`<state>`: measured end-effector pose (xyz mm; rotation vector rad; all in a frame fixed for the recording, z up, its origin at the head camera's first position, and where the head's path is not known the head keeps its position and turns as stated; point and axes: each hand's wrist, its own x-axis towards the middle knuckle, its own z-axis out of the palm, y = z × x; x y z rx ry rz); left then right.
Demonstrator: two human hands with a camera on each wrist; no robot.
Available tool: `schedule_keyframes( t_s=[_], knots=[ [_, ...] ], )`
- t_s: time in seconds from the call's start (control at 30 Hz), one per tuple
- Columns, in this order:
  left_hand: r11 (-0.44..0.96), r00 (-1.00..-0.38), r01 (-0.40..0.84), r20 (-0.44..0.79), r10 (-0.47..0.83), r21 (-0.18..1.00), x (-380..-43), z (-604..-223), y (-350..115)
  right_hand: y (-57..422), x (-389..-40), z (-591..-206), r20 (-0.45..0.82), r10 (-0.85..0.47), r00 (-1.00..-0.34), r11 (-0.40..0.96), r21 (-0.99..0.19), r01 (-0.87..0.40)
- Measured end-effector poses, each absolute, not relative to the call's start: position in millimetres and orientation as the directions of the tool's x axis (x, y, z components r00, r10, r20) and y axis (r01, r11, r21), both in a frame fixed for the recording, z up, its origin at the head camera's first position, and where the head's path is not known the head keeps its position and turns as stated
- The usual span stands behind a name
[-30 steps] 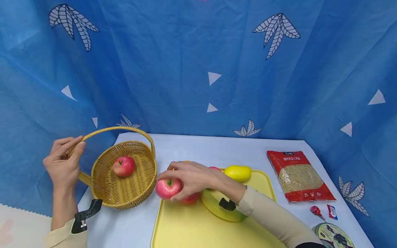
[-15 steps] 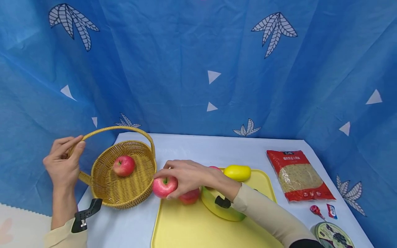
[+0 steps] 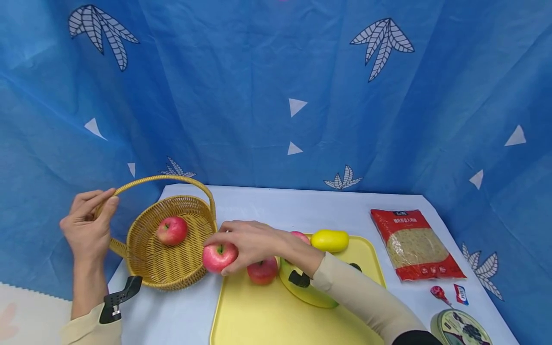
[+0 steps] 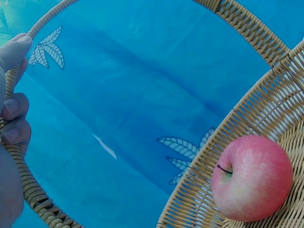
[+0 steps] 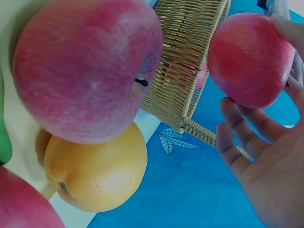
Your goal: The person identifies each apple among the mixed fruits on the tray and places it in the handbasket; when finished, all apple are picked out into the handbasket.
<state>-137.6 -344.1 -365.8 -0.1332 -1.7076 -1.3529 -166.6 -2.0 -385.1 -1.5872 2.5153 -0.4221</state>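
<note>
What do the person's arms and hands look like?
Left hand and right hand: bare, ungloved. Left sleeve and right sleeve: plain beige. Black bracket, silvery screw at the left one; black piece by the right; black covering further up.

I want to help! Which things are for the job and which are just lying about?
For the job, it seems: the wicker basket, its handle held by the left hand; the apple inside; the apple in the right hand; perhaps the yellow tray and its fruit.

Probably just lying about: the red food bag; the lollipop; the little packet; the round tub.
</note>
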Motion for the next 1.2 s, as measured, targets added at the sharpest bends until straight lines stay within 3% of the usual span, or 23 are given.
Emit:
schedule_keyframes(
  t_s=[1.2],
  knots=[
    [0.383, -0.565, 0.587, 0.7, -0.438, 0.713, -137, -364, -342, -31, -184, -383, -0.017, -0.883, -0.47, 0.438, -0.394, -0.808]
  ],
)
